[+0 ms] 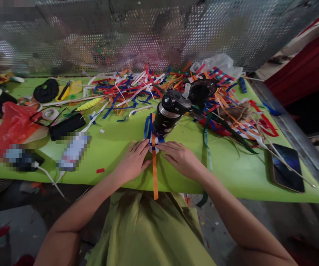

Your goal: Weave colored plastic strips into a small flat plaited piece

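Observation:
A small woven piece of blue and white strips [153,141] lies on the green tabletop, in front of a black water bottle [168,117]. An orange strip [155,170] runs lengthwise over it, its near end hanging past the table edge. Fingers stretched out, my left hand [133,159] rests flat at the left side of the weave. From the other side my right hand [182,158] touches its right edge, fingers also extended. Blue strips [147,125] stick out beyond the weave toward the bottle, whose base hides part of them.
Loose coloured strips [131,87] are heaped along the back, before a perforated metal panel [115,40]. A phone [287,167] lies at right. On the left are a red plastic bag [17,123], a black pouch [66,126], a tape roll [49,113] and a cutter [64,90].

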`<state>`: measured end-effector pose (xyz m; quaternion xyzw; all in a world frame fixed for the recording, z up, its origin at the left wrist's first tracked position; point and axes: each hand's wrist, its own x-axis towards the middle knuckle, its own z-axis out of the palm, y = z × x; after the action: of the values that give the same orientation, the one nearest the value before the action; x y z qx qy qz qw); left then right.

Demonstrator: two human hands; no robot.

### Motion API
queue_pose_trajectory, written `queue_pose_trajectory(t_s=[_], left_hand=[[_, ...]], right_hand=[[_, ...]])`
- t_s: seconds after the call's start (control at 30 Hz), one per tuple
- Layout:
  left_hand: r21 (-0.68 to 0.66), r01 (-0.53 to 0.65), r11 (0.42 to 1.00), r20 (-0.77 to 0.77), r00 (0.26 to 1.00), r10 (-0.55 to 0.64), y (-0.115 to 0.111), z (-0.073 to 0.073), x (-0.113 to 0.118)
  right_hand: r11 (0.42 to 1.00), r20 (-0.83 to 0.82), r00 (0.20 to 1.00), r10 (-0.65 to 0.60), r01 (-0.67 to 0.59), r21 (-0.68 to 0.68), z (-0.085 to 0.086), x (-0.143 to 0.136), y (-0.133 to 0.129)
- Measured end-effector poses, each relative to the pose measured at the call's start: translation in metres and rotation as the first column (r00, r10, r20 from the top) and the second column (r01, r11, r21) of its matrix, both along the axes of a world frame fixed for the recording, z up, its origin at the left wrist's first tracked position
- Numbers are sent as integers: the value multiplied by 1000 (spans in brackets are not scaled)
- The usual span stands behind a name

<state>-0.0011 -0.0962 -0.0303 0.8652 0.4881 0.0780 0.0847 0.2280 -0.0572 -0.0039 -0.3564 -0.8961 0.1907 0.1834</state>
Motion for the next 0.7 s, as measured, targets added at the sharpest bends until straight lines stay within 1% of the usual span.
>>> queue_pose_trajectory(t_s=[0.13, 0.23, 0.43, 0.5, 0.57, 0.7], left_hand=[[-1, 7, 1000, 18, 1000, -7, 3, 1, -1], [0, 10, 1000, 27, 1000, -10, 5, 2, -2], [0, 13, 1000, 71, 997, -13, 11, 7, -5], [-18, -15, 1000, 128, 992, 17, 18, 9, -7], [-48, -69, 996, 200, 977, 77, 26, 11, -9], [-112, -140, 984, 298, 940, 168, 39, 10, -10]], right_hand=[[999, -1, 1000, -19, 19, -32, -1, -4, 3], [998, -7, 1000, -30, 30, -51, -5, -6, 5], [999, 18, 998, -53, 53, -5, -11, -9, 9], [998, 27, 998, -55, 55, 0, -11, -12, 10], [998, 46, 997, -64, 64, 5, -12, -16, 12], [993, 99, 988, -115, 111, 42, -15, -25, 13]])
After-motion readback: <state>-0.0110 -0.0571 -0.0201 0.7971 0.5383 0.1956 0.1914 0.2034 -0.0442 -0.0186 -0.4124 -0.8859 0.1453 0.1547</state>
